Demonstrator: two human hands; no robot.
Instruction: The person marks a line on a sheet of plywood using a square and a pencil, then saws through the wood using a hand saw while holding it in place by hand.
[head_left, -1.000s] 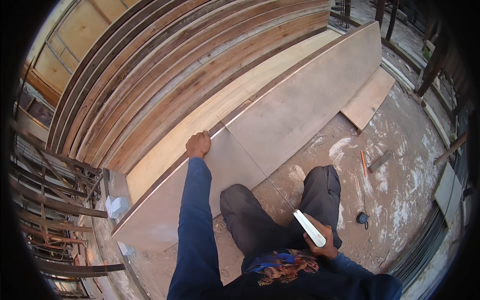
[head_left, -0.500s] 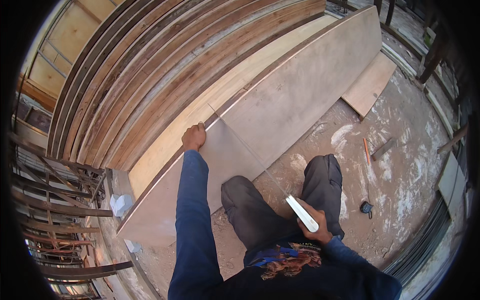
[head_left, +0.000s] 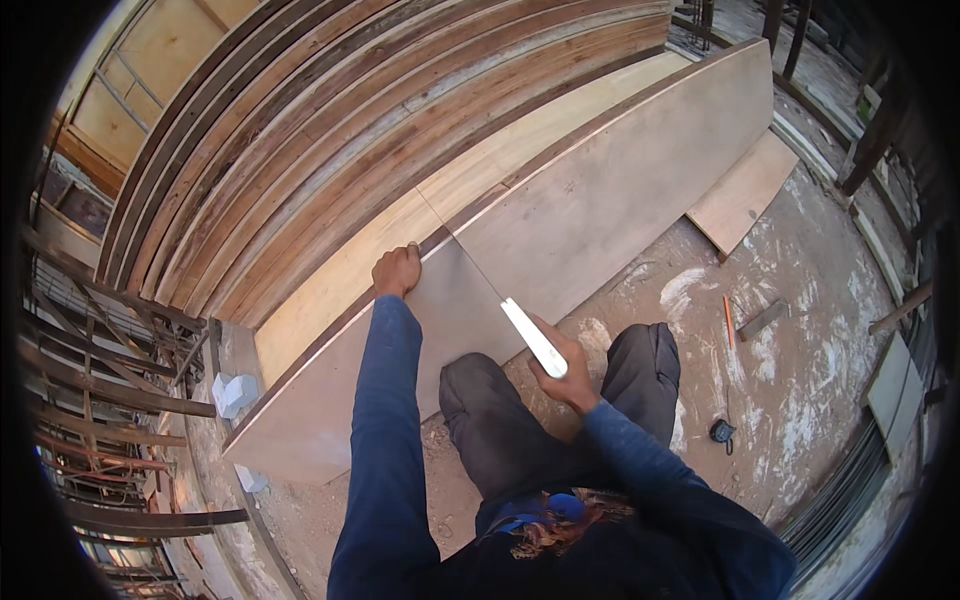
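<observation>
A hand saw with a white handle (head_left: 534, 338) is held in my right hand (head_left: 566, 366), fingers wrapped round the grip. Its thin blade runs up and left across the top edge of a long plywood-faced panel (head_left: 620, 190), past a dark wooden strip along that edge. My left hand (head_left: 397, 271) grips the panel's top edge just left of the blade, with fingers curled over it. The blade's far end lies over a pale board (head_left: 340, 265) behind the panel. My knees are bent close to the panel's near face.
Long timbers (head_left: 400, 110) stand stacked beyond the panel. A smaller board (head_left: 745, 190) lies at the right. On the dusty floor are an orange pencil-like stick (head_left: 729, 322), a wood offcut (head_left: 764, 321) and a tape measure (head_left: 721, 431). White blocks (head_left: 236, 395) sit at the left.
My right hand has pushed the saw forward and up-left, so its handle is now close to the panel. My left hand keeps its hold on the panel's edge.
</observation>
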